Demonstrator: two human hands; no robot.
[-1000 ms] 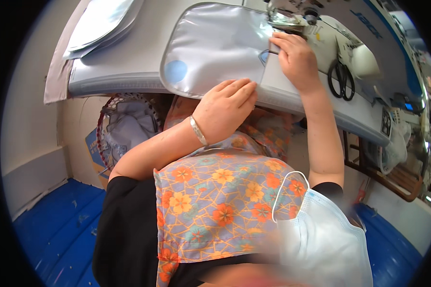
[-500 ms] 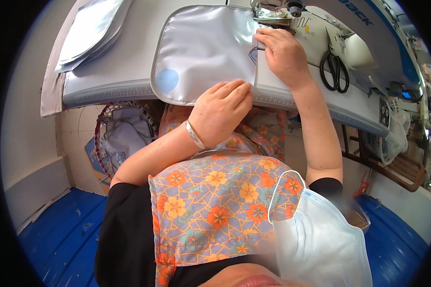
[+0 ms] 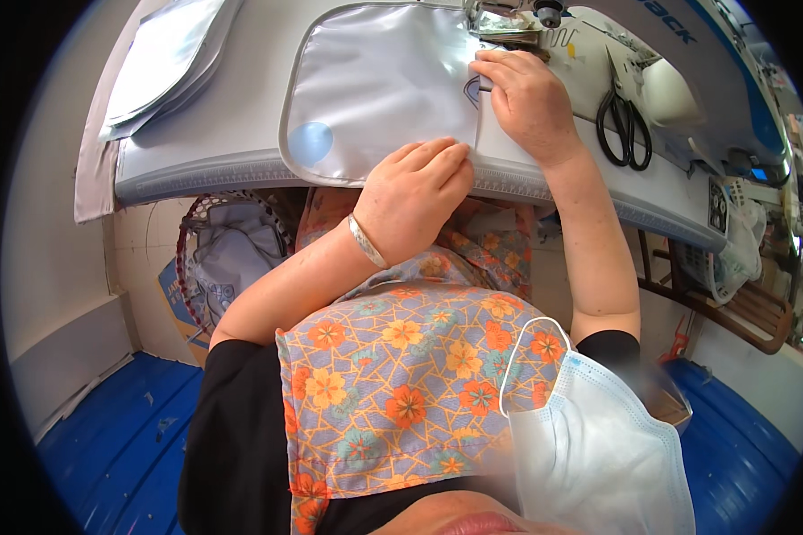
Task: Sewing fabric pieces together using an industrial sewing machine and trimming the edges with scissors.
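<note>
A shiny silver-grey sheet panel (image 3: 379,94) with rounded corners, a bound edge and a pale blue dot lies on the sewing machine table, its near edge overhanging the front. Its far right side reaches the needle area of the sewing machine (image 3: 549,13). My left hand (image 3: 417,189) is closed on the near right corner, fingers together on top and thumb hidden. At the right edge, close to the presser foot, my right hand (image 3: 528,98) pinches the panel with its fingertips. A small dark printed mark shows beside those fingers.
Black-handled scissors (image 3: 624,125) lie right of my right hand. A stack of silvery sheets (image 3: 165,67) rests at the far left of the table (image 3: 205,134). Below the table edge stands a basket (image 3: 187,254) holding grey pieces. A white plastic basket (image 3: 718,267) is at the right.
The panel has slid slightly away from me, toward the machine's needle area. Both hands have shifted a little the same way and keep their places on its edge.
</note>
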